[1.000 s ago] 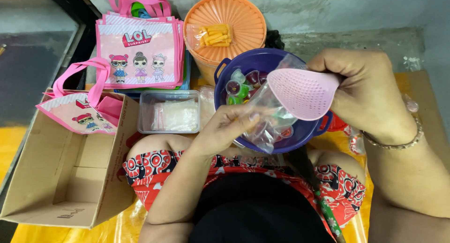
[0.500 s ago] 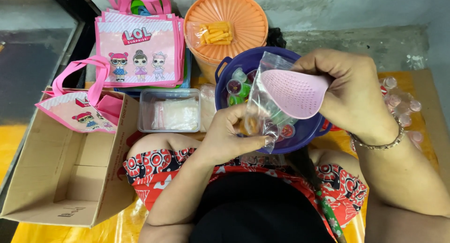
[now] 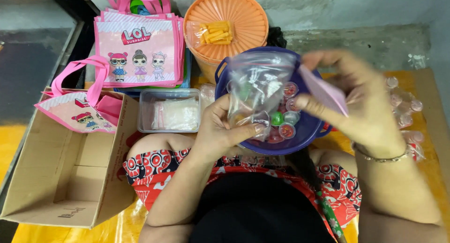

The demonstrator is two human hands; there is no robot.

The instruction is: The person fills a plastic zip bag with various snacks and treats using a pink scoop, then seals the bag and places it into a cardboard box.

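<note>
My left hand (image 3: 224, 128) grips a clear plastic bag (image 3: 258, 90) by its lower part, holding it upright over a purple bowl (image 3: 307, 130). The bag has a few small colourful jelly cups in its bottom. My right hand (image 3: 361, 102) holds a pink scoop (image 3: 324, 92), now tipped on edge just right of the bag's mouth. The bowl rests against my lap and holds several small jelly cups (image 3: 284, 125) in red, green and clear.
An orange ribbed lid (image 3: 243, 13) with a packet of yellow sticks (image 3: 214, 33) sits behind the bowl. Pink cartoon gift bags (image 3: 138, 50) stand at the back left, another (image 3: 79, 112) lies in an open cardboard box (image 3: 61, 177). A clear tub (image 3: 169, 110) and small bottles (image 3: 407, 109) flank the bowl.
The scoop has tipped from flat over the bag to edge-on at its right. The bag now stands more upright and fuller, and my left hand has shifted up its side.
</note>
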